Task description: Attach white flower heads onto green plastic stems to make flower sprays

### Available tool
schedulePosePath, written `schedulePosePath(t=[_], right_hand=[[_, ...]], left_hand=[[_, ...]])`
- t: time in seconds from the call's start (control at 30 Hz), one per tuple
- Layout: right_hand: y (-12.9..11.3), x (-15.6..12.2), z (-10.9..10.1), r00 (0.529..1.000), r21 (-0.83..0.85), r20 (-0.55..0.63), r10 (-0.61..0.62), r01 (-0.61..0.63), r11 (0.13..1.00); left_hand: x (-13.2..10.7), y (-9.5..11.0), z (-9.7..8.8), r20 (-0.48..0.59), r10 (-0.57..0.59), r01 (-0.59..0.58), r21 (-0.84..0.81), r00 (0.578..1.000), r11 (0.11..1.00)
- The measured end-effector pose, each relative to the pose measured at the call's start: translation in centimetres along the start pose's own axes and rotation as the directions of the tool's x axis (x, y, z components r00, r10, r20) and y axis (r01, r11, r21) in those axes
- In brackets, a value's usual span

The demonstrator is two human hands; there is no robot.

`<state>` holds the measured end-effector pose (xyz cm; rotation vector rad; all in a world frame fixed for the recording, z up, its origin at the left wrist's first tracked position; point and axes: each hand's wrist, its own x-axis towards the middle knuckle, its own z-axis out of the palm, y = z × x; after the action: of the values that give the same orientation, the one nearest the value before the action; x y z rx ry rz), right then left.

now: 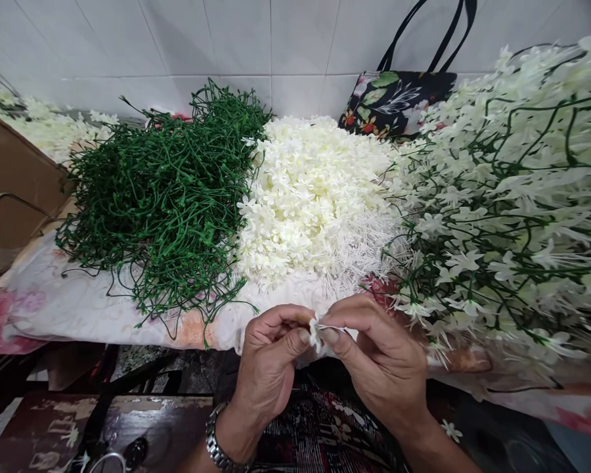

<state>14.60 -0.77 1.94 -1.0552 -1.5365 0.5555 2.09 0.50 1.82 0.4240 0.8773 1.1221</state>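
My left hand (268, 364) and my right hand (379, 358) meet at the lower middle, both pinching a small white artificial flower (316, 330) between thumb and fingers. A metal watch sits on my left wrist. Just beyond the hands lies a heap of loose white flower heads (315, 197). Left of that heap is a tangle of bare green plastic stems (162, 190). On the right spreads a big pile of green stems fitted with white flowers (512, 210).
Everything lies on a floral cloth (79, 309) over a table. A black floral tote bag (398, 98) leans on the white tiled wall. A brown cardboard box (10, 177) stands at the left. One loose flower (452, 430) lies low at right.
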Motion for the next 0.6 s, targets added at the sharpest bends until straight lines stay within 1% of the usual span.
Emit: schedulePosePath(t=[0.1,0.17,0.27,0.37,0.47,0.6], right_hand=[[0.20,-0.01,0.11,0.999,-0.036,0.012,-0.051,0.052,0.998],[0.28,0.01,0.15,0.998,-0.038,0.017,-0.062,0.062,0.997],[0.37,-0.04,0.19,0.997,-0.034,0.027,-0.072,0.073,0.997],[0.46,-0.23,0.24,0.993,-0.053,0.036,-0.113,0.115,0.992],[0.59,-0.36,0.19,0.984,-0.106,0.057,-0.168,0.174,0.979],[0.74,-0.16,-0.15,0.975,-0.192,0.109,-0.193,0.212,0.958]], left_hand=[[0.17,-0.06,0.12,-0.034,0.000,0.000,-0.005,0.999,1.000],[0.25,-0.04,0.20,-0.052,0.010,-0.010,-0.002,0.999,1.000],[0.27,0.01,0.26,-0.065,0.002,-0.002,-0.003,0.998,1.000],[0.31,-0.11,0.15,-0.072,0.007,-0.007,-0.005,0.997,1.000],[0.46,-0.45,-0.16,-0.057,0.063,-0.062,0.020,0.996,0.998],[0.69,-0.95,-0.69,0.017,0.190,-0.190,0.126,0.982,0.974]])
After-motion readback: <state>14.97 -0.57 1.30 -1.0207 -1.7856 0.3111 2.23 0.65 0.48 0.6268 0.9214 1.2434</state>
